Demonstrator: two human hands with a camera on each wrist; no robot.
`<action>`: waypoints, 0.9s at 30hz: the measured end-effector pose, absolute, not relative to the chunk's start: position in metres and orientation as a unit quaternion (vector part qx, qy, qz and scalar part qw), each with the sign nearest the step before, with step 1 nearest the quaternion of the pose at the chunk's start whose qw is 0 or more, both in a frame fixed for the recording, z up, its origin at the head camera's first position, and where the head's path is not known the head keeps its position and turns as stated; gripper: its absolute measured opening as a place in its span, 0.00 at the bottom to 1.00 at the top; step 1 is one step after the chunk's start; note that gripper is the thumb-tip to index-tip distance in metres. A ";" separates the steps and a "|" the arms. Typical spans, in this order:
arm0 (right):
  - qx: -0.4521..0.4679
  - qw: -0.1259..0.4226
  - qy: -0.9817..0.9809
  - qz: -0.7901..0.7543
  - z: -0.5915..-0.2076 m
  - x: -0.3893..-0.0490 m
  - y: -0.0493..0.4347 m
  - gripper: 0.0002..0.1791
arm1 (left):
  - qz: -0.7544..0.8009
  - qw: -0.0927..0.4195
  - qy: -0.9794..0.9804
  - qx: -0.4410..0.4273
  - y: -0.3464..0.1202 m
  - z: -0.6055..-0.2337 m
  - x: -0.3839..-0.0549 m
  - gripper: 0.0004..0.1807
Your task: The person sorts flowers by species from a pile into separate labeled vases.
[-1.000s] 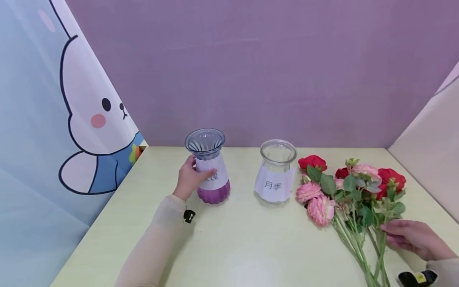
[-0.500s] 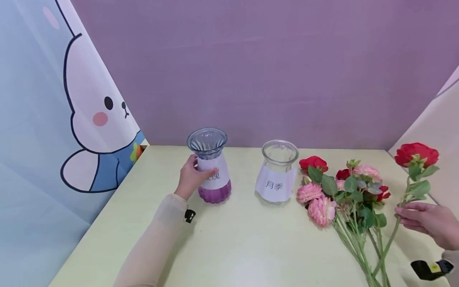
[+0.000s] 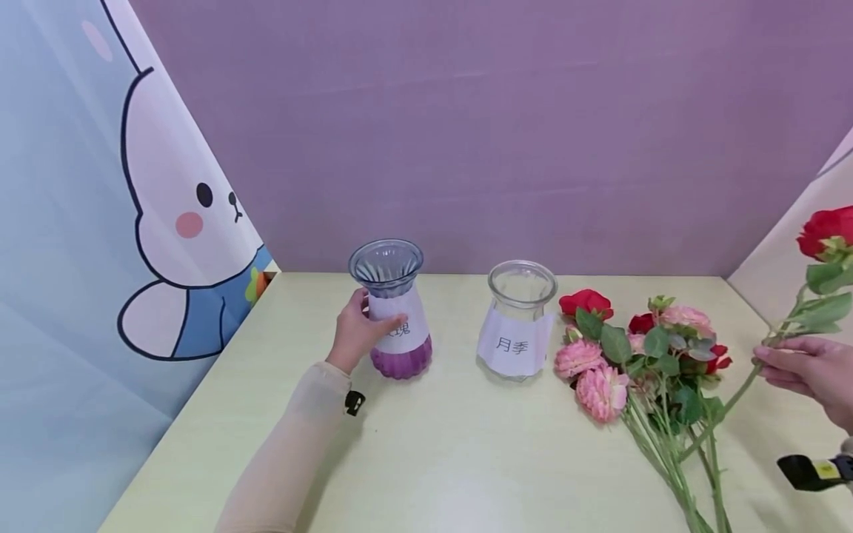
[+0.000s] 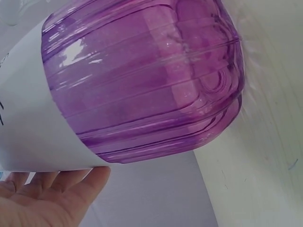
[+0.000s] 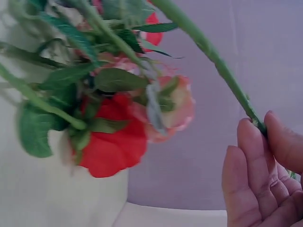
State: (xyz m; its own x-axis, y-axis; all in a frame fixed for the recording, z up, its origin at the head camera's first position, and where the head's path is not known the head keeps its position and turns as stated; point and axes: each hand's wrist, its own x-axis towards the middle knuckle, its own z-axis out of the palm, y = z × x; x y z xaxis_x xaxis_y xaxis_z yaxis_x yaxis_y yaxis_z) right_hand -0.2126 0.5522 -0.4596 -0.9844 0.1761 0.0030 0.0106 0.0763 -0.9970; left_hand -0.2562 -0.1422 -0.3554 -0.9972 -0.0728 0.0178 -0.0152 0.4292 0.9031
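Observation:
My left hand (image 3: 356,333) grips a ribbed glass vase (image 3: 402,363), purple at the base and bluish at its flared rim, around its white paper band. The vase stands upright on the table. In the left wrist view the fingers (image 4: 90,187) lie along the band beside the purple glass (image 4: 142,80). At the right, my right hand (image 3: 809,374) pinches the green stem of a red rose (image 3: 826,233) between thumb and fingers, just below its leaves. The bloom is raised and partly cut off by the frame edge. Its stem (image 5: 218,61) slants down across the other stems.
A clear glass vase (image 3: 523,302) with a labelled white paper band stands right of the purple one. Further right lies a bunch of pink flowers (image 3: 602,392) and red flowers (image 3: 586,302), stems toward the front edge. A purple backdrop (image 3: 493,133) rises behind the table.
My right hand has drawn one red rose out of the bunch, lifting it up and to the right. My left hand has kept its grip on the purple vase.

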 end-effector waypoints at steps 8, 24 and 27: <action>-0.056 0.033 -0.722 0.689 -0.404 -0.194 0.498 0.11 | -0.530 0.027 -0.847 0.031 -0.144 -0.356 -0.254 0.44; -0.034 -0.028 -0.483 0.874 -0.369 -0.151 0.351 0.13 | -0.529 0.037 -0.847 0.030 -0.148 -0.355 -0.253 0.44; -0.038 -0.032 -0.456 0.888 -0.371 -0.150 0.332 0.12 | -0.527 0.037 -0.849 0.030 -0.148 -0.355 -0.253 0.44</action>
State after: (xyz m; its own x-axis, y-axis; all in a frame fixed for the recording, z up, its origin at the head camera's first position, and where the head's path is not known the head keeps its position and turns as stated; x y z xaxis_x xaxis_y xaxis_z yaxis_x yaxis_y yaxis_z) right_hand -0.1500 0.3319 -0.3709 -0.9951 -0.0220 -0.0968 0.0915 -0.5812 -0.8086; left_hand -0.2531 -0.1484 -0.3547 -0.9955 -0.0898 0.0303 -0.0128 0.4434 0.8962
